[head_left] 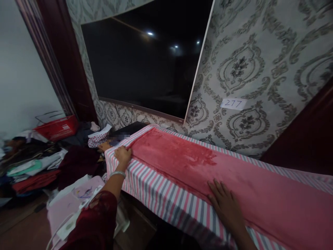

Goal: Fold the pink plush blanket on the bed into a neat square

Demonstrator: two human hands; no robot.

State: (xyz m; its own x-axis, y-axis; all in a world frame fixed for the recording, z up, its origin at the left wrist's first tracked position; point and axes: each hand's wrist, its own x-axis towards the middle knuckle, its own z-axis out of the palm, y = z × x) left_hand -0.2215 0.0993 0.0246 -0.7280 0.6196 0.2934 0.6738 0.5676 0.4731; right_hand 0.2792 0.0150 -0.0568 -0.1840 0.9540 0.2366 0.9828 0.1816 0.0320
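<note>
A long piece of pinkish-red velvety fabric [177, 156] lies stretched along a pink, grey and white striped cloth [153, 185]. Its pile looks darker in an uneven patch towards the far left. At the fabric's left end, my left hand [123, 155] has its fingers curled over the corner, gripping the edge. My right hand [225, 203] rests flat on the near edge of the fabric, fingers spread and holding nothing. The striped cloth drapes over a long raised surface and hangs down its front.
A large television [148, 59] hangs on the patterned wall, beside a paper marked 277 [233, 103]. Piled clothes [36, 170] and a red basket [58, 127] are at the left. Below my left arm stands a pink box-like item [66, 205]. Another hand [104, 146] shows beyond my left hand.
</note>
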